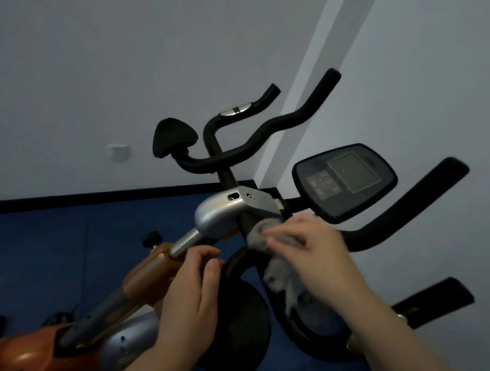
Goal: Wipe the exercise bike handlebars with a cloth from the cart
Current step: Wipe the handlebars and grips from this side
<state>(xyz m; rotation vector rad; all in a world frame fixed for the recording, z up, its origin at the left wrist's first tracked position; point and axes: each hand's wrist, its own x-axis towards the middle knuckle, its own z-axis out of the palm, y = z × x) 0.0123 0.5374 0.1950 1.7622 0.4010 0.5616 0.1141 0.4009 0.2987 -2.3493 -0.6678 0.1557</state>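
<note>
Cloth (265, 238) already in right hand (312, 251), so fetching from cart looks done. Right fingers curl round cloth, press it on middle of bars (361, 238), just under screen (344, 180); loose end hangs down. Left hand (195, 285) grips near bar loop, fingers curled. Wiping seems under way. Long bar ends, far grips look not yet wiped.

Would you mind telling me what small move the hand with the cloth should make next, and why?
Probably slide the cloth outward along the black handlebar. The right hand presses it at the bar's inner end beside the silver clamp, under the console, so the outer length looks not yet wiped.
</note>
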